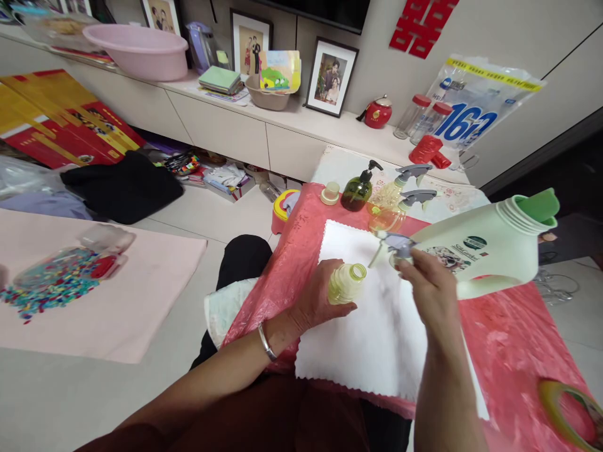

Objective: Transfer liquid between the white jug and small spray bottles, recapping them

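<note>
- The bench [513, 351] is wearing a red plastic sheet, and a white cloth [372, 326] with a zigzag edge is lying across the middle of it.
- A big pale green detergent jug [490, 251] is lying on its side at the right, open neck pointing right with a green spout piece sticking out.
- The left hand [315, 301] is sitting on the white cloth with its fingers wrapping around a small yellowish ribbed bottle [346, 284], keeping it upright; the bottle's neck is open, no top on it.
- The right hand [431, 289] is hovering just right of that bottle, its fingers pinching a grey trigger sprayer head [398, 246] with its thin dip tube angling down-left toward the bottle, right in front of the jug.
- Further back on the red sheet, a dark green pump bottle [357, 191] is standing next to two clear yellowish spray bottles [391, 204] with grey triggers, which are leaning over.
- A small cream cap [330, 193] is sitting just left of the pump bottle.
- A silver bangle [267, 341] is hanging on the left wrist.
</note>
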`<state>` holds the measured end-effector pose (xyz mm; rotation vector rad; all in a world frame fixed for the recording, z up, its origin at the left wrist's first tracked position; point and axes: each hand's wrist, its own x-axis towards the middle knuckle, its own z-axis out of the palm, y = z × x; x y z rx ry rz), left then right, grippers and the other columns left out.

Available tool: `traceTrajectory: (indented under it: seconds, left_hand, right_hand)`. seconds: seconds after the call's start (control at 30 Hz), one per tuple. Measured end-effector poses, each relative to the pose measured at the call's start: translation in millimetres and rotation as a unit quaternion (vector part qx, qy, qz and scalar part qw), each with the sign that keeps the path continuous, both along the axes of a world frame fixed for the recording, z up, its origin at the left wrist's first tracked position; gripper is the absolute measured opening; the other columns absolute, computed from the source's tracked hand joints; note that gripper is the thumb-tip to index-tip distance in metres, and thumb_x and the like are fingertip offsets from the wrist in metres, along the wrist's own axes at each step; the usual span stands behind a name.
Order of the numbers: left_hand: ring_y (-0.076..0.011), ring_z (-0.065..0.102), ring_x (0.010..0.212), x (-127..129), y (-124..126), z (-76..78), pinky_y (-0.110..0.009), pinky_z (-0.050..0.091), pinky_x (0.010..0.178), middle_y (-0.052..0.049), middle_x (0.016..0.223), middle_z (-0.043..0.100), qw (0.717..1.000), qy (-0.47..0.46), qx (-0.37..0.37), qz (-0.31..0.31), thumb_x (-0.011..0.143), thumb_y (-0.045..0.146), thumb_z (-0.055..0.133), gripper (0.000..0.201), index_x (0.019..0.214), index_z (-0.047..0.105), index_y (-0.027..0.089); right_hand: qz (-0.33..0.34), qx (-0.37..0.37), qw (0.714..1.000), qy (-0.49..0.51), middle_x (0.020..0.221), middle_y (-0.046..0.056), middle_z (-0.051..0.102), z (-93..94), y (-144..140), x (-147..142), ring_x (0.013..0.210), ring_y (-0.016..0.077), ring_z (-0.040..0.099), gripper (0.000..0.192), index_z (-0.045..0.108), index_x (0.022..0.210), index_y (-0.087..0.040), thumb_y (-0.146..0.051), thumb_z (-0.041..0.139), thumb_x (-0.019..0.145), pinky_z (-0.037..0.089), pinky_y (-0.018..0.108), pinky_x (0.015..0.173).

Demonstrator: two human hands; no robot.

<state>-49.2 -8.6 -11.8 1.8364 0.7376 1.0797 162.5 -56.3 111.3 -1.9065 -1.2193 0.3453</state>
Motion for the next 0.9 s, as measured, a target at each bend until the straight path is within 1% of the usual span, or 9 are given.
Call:
traceTrajectory:
  seconds: [0.17,0.33,0.47,0.57,0.67,0.73,0.8,0.83,0.9]
  left_hand:
    - [-0.0361,0.055,0.126,0.1,-0.8,5.1,-0.059,0.046,0.110,-0.014,0.135,0.053,1.000,-0.006,-0.020,-0.005,0.066,0.056,0.087,0.093,0.140,0.041,0.024]
    - [-0.0359,0.054,0.129,-1.5,-1.8,9.8,-0.059,0.045,0.111,-0.015,0.138,0.051,1.000,-0.015,-0.008,-0.014,0.071,0.055,0.084,0.089,0.141,0.039,0.024]
    - [-0.0367,0.053,0.131,-1.4,-1.8,8.4,-0.060,0.044,0.112,-0.015,0.140,0.050,1.000,-0.016,-0.002,-0.011,0.071,0.053,0.085,0.091,0.143,0.037,0.026]
    - [-0.0366,0.053,0.130,-1.8,-1.3,5.9,-0.059,0.045,0.112,-0.015,0.139,0.050,1.000,-0.012,0.008,-0.010,0.071,0.054,0.084,0.091,0.143,0.037,0.025]
    - [-0.0365,0.053,0.130,-2.9,-1.0,3.2,-0.058,0.045,0.112,-0.015,0.139,0.051,1.000,-0.001,0.006,-0.006,0.071,0.054,0.084,0.090,0.142,0.038,0.025]
    - [-0.0366,0.053,0.131,-3.5,-1.0,1.9,-0.058,0.044,0.113,-0.015,0.138,0.051,1.000,0.009,-0.001,-0.004,0.071,0.052,0.085,0.089,0.142,0.038,0.025]
    - [-0.0369,0.052,0.131,-3.8,-1.0,1.5,-0.059,0.044,0.113,-0.015,0.138,0.051,1.000,0.010,-0.003,-0.002,0.071,0.051,0.086,0.089,0.142,0.039,0.025]
    - [-0.0369,0.053,0.130,-3.9,-1.1,1.8,-0.059,0.044,0.113,-0.015,0.138,0.051,1.000,0.008,-0.004,-0.002,0.070,0.050,0.086,0.089,0.141,0.040,0.025]
    - [-0.0366,0.054,0.129,-3.9,-1.3,3.1,-0.059,0.045,0.112,-0.014,0.138,0.052,1.000,0.005,-0.006,-0.001,0.070,0.048,0.087,0.088,0.141,0.040,0.025]
  right_hand:
    - [0.026,-0.117,0.992,-0.032,0.083,0.006,0.066,-44.0,35.3,-8.6,0.075,0.0171,0.056,0.038,0.073,0.106,-0.014,-0.038,0.056,0.082,0.040,0.027,0.071]
    - [0.054,-0.160,0.983,-0.073,0.094,0.007,0.066,-61.3,48.8,-15.0,0.082,0.0156,0.057,0.027,0.071,0.107,-0.012,-0.025,0.057,0.088,0.042,0.028,0.080]
    - [0.054,-0.124,0.986,-0.096,0.102,0.009,0.066,-61.4,38.8,-18.0,0.083,0.0160,0.059,0.027,0.072,0.107,-0.012,-0.025,0.059,0.088,0.044,0.030,0.083]
    - [0.035,-0.056,0.992,-0.110,0.108,0.009,0.066,-43.5,18.3,-20.6,0.081,0.0150,0.060,0.033,0.070,0.113,-0.012,-0.033,0.058,0.091,0.048,0.029,0.079]
    - [-0.031,0.094,0.983,-0.153,0.110,0.008,0.065,-13.7,-6.0,-14.6,0.087,0.0153,0.061,0.038,0.068,0.115,-0.013,-0.043,0.054,0.097,0.050,0.030,0.080]
    - [-0.115,0.264,0.938,-0.191,0.104,0.007,0.067,6.8,-19.3,-0.8,0.088,0.0164,0.063,0.032,0.071,0.109,-0.014,-0.042,0.063,0.095,0.052,0.032,0.083]
    - [-0.209,0.387,0.880,-0.177,0.101,0.007,0.068,23.5,-28.9,21.5,0.090,0.0190,0.065,0.028,0.073,0.109,-0.016,-0.037,0.070,0.089,0.053,0.036,0.085]
    - [-0.246,0.414,0.863,-0.157,0.102,0.007,0.068,29.6,-32.7,34.9,0.091,0.0209,0.066,0.029,0.074,0.110,-0.018,-0.034,0.071,0.086,0.054,0.038,0.085]
    - [-0.284,0.412,0.858,-0.118,0.103,0.007,0.067,35.8,-38.8,63.0,0.095,0.0247,0.066,0.038,0.076,0.111,-0.020,-0.029,0.073,0.075,0.054,0.043,0.089]
